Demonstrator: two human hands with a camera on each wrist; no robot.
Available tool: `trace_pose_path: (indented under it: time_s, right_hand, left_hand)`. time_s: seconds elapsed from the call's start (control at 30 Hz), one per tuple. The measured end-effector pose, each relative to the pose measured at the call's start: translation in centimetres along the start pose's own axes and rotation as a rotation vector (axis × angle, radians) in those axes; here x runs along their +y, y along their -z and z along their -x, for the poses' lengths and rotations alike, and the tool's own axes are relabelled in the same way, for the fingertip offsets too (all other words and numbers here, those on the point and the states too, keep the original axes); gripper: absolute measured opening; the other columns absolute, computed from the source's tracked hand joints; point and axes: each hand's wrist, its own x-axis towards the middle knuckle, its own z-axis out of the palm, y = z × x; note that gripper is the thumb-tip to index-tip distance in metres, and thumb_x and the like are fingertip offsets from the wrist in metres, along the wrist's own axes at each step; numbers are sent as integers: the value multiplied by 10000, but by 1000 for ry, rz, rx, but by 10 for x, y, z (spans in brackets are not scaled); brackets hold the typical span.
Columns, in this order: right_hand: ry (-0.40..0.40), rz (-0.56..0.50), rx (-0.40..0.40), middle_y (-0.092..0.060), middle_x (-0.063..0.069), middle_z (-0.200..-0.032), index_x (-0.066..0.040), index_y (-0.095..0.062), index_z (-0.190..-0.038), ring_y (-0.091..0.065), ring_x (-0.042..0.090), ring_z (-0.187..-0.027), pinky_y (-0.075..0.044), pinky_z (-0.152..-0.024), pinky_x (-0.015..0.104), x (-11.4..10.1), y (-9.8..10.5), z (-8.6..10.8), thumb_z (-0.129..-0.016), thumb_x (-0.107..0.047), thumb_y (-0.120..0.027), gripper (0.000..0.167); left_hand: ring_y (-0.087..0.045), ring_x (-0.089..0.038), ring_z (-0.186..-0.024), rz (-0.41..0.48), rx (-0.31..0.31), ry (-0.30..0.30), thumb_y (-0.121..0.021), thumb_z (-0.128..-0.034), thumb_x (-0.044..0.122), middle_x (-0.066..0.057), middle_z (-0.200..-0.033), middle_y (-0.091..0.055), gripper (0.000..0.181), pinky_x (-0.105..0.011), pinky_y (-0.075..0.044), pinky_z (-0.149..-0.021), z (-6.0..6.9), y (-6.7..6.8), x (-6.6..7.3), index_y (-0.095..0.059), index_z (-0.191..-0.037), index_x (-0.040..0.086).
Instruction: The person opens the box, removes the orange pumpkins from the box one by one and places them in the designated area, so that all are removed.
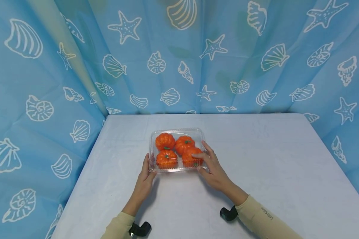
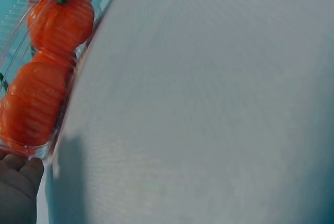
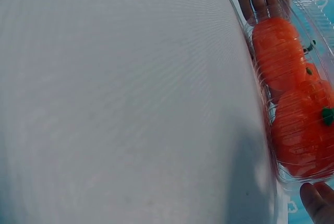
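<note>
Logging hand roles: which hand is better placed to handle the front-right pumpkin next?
Probably the right hand: in the head view, one finger overlaps that pumpkin, while the left hand grips the left side of the clear container.

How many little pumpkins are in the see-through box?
4: inside the clear plastic box, there's a back-left pumpkin, a front-left pumpkin, a back-right pumpkin and a front-right pumpkin, which the right hand partly covers. No others show.
</note>
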Motion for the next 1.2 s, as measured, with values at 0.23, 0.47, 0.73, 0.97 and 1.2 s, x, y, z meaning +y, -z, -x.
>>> trace_pose_path:
  time_s: [0.23,0.47,0.73,0.97,1.2]
  right_hand:
    - [-19,0,-7,-111,61,-1698,-231,-592,-1318,-187,380,-1530,-275,-1132,692,-1,0,0,-928,-118,-627,407]
    - [-21,1,-9,-111,63,-1699,-224,-591,-1316,-200,385,-1525,-276,-1133,689,-3,1,0,-933,-130,-630,397]
    - [-19,1,-9,-112,66,-1699,-218,-591,-1316,-218,397,-1516,-280,-1131,691,-3,1,1,-938,-154,-627,385]
    - [-23,-1,-11,-110,69,-1699,-215,-589,-1320,-224,411,-1511,-288,-1123,696,-3,0,1,-936,-145,-620,392]
    - [-16,-1,-8,-102,59,-1700,-224,-586,-1327,-227,408,-1510,-278,-1121,707,-3,1,1,-926,-133,-616,412]
  left_hand:
    - [-125,-383,-1541,-4,25,9,-441,-1046,52,-224,-1670,-149,661,-559,-122,-1231,1,-2,1,-116,-1619,1]
    - [-149,-387,-1536,0,48,11,-435,-1041,46,-229,-1663,-174,656,-561,-143,-1227,2,-4,1,-129,-1621,11]
    - [-168,-382,-1533,-17,81,19,-418,-1037,54,-215,-1664,-188,643,-561,-160,-1224,1,-7,0,-145,-1617,4]
    - [-162,-361,-1538,-20,81,18,-397,-1047,66,-202,-1670,-179,633,-539,-160,-1232,2,-8,-1,-136,-1622,15]
    - [-160,-360,-1538,-20,73,3,-390,-1060,86,-203,-1669,-177,622,-535,-156,-1234,2,-6,0,-134,-1622,14]
